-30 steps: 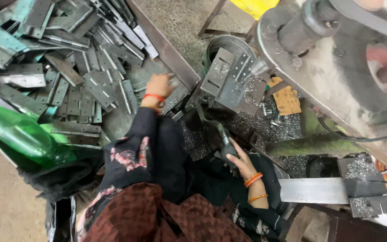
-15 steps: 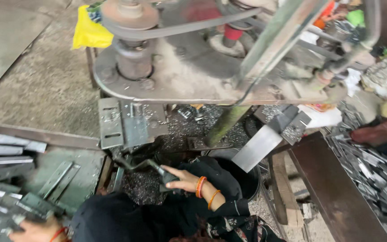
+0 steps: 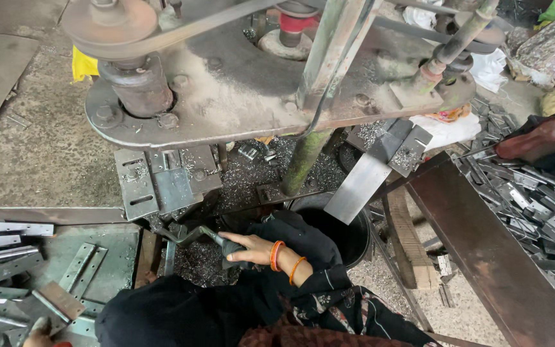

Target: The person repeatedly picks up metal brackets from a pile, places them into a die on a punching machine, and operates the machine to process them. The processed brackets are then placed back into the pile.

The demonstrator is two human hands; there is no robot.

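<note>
My right hand (image 3: 246,248), with orange bangles on the wrist, grips the dark wrapped end of a bent metal lever (image 3: 191,234) under a heavy belt-driven press machine (image 3: 239,83). My left hand (image 3: 37,330) shows only as fingertips at the bottom left edge. It rests among flat metal strips (image 3: 75,268) lying on a grey sheet; whether it holds one is hidden. Black sleeves cover both arms. A slotted metal plate (image 3: 137,183) sits on the machine bed just above the lever.
A black bucket (image 3: 348,234) stands right of my right arm. A slanted steel chute (image 3: 361,180) leans over it. A rusty trough (image 3: 483,250) and a pile of metal pieces (image 3: 541,205) lie at right, beside a red bottle (image 3: 541,136). Metal shavings cover the floor.
The view has swung from the strip pile on the left toward the machine. My right hand has stayed on the lever. My left hand has dropped to the bottom left edge.
</note>
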